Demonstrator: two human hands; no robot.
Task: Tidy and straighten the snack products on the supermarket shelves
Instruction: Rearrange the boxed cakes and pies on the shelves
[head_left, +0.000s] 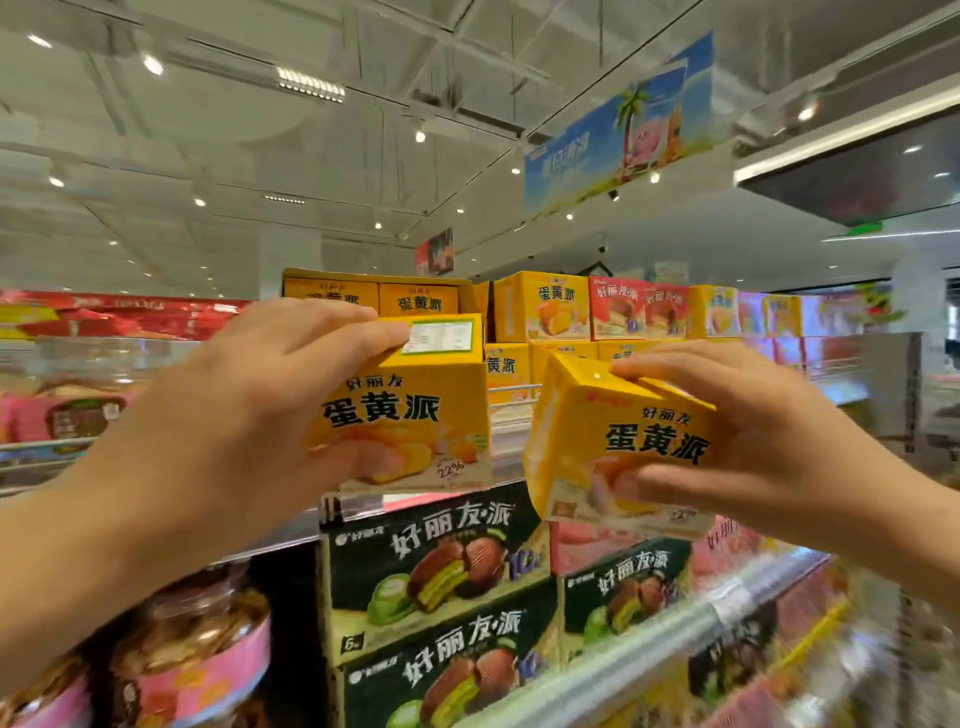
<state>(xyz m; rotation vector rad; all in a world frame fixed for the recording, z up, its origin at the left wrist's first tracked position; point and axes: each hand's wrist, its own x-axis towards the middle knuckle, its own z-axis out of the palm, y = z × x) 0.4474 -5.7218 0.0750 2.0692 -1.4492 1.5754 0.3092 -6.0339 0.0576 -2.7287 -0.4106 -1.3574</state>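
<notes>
My left hand (244, 415) grips a yellow snack box (415, 410), fingers over its top and thumb under its front. My right hand (769, 441) grips a second yellow snack box (613, 447), tilted with one corner toward me, fingers on top and thumb across its front. Both boxes are held in the air in front of the top shelf (511, 431). The two boxes are apart, with a narrow gap between them.
More yellow boxes (540, 306) and red boxes (639, 306) are stacked on the top shelf behind. Dark green pie boxes (436, 561) fill the shelf below, pink boxes (587, 545) beside them. Round clear tubs (182, 654) stand lower left. A shelf rail (649, 639) runs lower right.
</notes>
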